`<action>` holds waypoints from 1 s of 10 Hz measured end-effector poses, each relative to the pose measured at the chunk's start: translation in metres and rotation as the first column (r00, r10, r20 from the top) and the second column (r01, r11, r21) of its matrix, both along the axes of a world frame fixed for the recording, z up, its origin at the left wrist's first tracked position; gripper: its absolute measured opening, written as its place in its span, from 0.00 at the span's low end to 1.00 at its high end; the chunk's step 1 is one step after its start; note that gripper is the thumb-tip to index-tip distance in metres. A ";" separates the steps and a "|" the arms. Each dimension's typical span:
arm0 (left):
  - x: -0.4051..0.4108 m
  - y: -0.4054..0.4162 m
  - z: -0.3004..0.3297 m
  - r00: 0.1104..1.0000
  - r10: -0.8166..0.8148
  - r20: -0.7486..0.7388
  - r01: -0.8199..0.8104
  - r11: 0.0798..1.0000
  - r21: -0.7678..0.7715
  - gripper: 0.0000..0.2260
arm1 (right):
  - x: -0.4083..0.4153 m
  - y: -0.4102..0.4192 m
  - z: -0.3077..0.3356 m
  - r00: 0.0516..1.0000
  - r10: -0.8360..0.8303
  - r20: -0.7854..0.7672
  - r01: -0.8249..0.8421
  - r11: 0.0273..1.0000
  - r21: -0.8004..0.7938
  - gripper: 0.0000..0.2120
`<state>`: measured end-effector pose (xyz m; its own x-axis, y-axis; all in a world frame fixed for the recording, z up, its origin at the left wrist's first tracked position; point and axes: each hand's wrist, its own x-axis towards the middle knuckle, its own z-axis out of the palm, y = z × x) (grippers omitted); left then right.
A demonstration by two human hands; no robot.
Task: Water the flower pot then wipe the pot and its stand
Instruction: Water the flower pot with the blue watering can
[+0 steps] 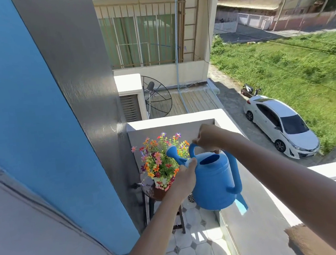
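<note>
— Where was the watering can (215, 181) held, and by what?

— It was gripped from both ends. The right hand (207, 138) was closed around the top handle (192, 148), and the left hand (184, 178) was wrapped about the base of the spout, just behind the rose head (172, 151). The can was held in the air, its open filler hole turned up toward the camera.

— And the flower pot?

— The flower pot (158, 193) was seen just beyond and to the left of the left hand, partly hidden by that hand and wrist. Its flowers (157, 158), orange, pink, red and purple, were spread beneath and behind the rose head. The pot was set on a dark stand (180, 219), of which only some legs were visible below the left forearm. Whether water was leaving the rose could not be told.

— What surface lay underneath?

— A balcony floor (194, 249) of pale octagonal tiles with small dark insets was seen beneath both forearms, and a round drain (191, 198) was partly shown under the can.

— And the surroundings?

— A blue wall (30, 119) and a grey column (81, 74) were found to the left of the left hand. A white-topped parapet (174, 119) was seen past the right hand and along its right side. Far below, a white car (281, 127) was parked beside grass (289, 65), and a barred window (140, 34) of a neighbouring building was seen beyond.
</note>
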<state>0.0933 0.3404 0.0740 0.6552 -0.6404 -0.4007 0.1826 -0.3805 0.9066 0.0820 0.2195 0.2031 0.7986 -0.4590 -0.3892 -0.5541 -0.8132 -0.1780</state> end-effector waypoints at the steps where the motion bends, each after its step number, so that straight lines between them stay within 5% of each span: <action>1: 0.005 0.013 0.006 0.999 0.037 0.034 -0.038 0.998 0.043 0.39 | 0.009 0.014 0.007 0.999 0.004 0.053 -0.007 0.998 0.055 0.12; 4: 0.021 0.037 0.009 0.993 0.095 0.063 -0.096 0.995 0.005 0.29 | 0.034 0.035 0.002 0.995 0.043 0.089 -0.048 0.997 0.053 0.13; 6: 0.024 0.023 0.017 0.995 0.093 0.046 -0.093 0.996 -0.002 0.34 | 0.032 0.024 0.010 0.996 0.052 0.074 -0.053 0.999 0.012 0.12; 10: 0.006 -0.036 0.028 0.994 -0.064 0.087 0.062 0.998 0.029 0.30 | 0.007 -0.031 0.016 0.996 -0.066 0.062 0.071 0.995 -0.067 0.14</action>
<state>0.0988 0.3044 0.1017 0.6476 -0.6715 -0.3601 0.0773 -0.4123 0.9078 0.0893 0.1886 0.2190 0.7853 -0.5375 -0.3073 -0.5990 -0.7851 -0.1575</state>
